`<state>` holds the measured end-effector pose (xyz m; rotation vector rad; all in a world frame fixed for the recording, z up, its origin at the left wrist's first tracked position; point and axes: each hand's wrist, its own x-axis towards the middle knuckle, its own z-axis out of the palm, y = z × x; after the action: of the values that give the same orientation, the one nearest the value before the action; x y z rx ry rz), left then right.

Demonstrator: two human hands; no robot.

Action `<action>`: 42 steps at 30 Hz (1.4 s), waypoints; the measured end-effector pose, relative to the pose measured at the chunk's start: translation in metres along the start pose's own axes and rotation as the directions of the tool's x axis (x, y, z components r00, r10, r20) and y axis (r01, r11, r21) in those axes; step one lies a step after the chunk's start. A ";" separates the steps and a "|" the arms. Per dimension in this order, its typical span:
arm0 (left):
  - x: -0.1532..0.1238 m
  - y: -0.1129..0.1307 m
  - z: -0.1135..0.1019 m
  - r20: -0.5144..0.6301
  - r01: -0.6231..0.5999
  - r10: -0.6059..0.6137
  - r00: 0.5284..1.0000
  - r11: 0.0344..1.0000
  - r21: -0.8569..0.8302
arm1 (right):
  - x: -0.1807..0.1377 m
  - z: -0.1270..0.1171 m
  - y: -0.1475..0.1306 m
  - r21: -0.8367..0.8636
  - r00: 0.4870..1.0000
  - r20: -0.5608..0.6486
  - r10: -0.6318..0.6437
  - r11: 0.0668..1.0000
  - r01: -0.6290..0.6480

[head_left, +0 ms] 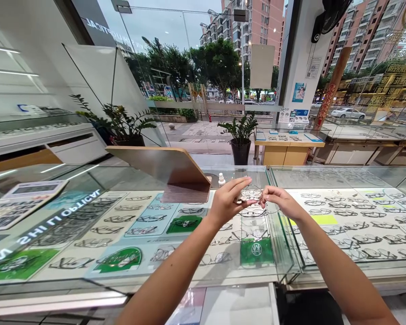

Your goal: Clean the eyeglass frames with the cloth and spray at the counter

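Observation:
A thin-framed pair of glasses (252,195) is held in the air above the glass display counter (203,271). My left hand (227,201) pinches its left side, thumb and fingers closed on the frame. My right hand (279,202) pinches the right side of the same pair. Both arms reach forward over the counter's front edge. Below the hands, under the glass, lie several rows of spectacle frames (145,221) on white trays.
A tilted table mirror (169,169) stands on the counter left of my hands, a small white bottle (221,180) beside it. A calculator (16,203) lies at far left. Potted plants (241,137) and a second counter (291,146) stand behind, near the shop window.

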<state>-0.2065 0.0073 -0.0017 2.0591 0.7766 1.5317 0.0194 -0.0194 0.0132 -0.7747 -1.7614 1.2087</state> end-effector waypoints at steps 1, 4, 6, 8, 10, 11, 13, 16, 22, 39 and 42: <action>0.000 0.001 0.000 -0.022 0.030 -0.031 0.999 0.999 -0.028 | 0.000 0.001 0.000 -0.053 0.999 -0.045 -0.029 0.998 0.027; 0.001 0.003 0.000 -0.123 0.080 -0.089 0.988 0.994 -0.072 | -0.001 0.000 0.000 -0.230 0.923 -0.320 -0.212 0.963 0.141; 0.002 0.003 -0.002 -0.207 0.075 -0.085 0.975 0.996 -0.056 | -0.001 -0.002 0.002 -0.292 0.822 -0.476 -0.314 0.938 0.190; 0.003 0.002 -0.004 -0.295 0.045 -0.045 0.954 0.999 -0.007 | -0.002 -0.004 0.005 -0.327 0.777 -0.520 -0.355 0.923 0.202; 0.003 0.001 -0.005 -0.376 -0.003 0.023 0.926 0.998 0.055 | -0.003 -0.004 0.006 -0.377 0.792 -0.487 -0.368 0.906 0.189; 0.003 0.002 -0.006 -0.406 -0.030 0.062 0.912 0.996 0.086 | -0.003 -0.002 0.006 -0.404 0.804 -0.462 -0.374 0.896 0.185; 0.006 0.005 -0.007 -0.448 -0.072 0.129 0.885 0.987 0.142 | -0.004 0.003 0.000 -0.451 0.817 -0.419 -0.396 0.872 0.192; 0.020 0.020 -0.011 -0.465 -0.122 0.217 0.858 0.967 0.225 | -0.004 0.009 -0.026 -0.526 0.786 -0.379 -0.488 0.812 0.251; 0.069 0.078 -0.029 -0.493 -0.277 0.449 0.745 0.881 0.385 | 0.002 0.003 -0.120 -0.723 0.756 -0.238 -0.609 0.631 0.281; 0.068 0.112 -0.033 -0.437 -0.180 0.313 0.843 0.931 0.318 | 0.011 0.000 -0.132 -0.766 0.647 -0.368 -0.668 0.612 0.196; 0.071 0.109 -0.040 -0.351 -0.173 0.289 0.891 0.930 0.325 | 0.014 -0.004 -0.129 -0.764 0.626 -0.391 -0.675 0.617 0.188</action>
<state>-0.2103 -0.0241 0.1311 2.1336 0.9717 2.1257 0.0131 -0.0497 0.1390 -0.8984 -1.5891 -0.1462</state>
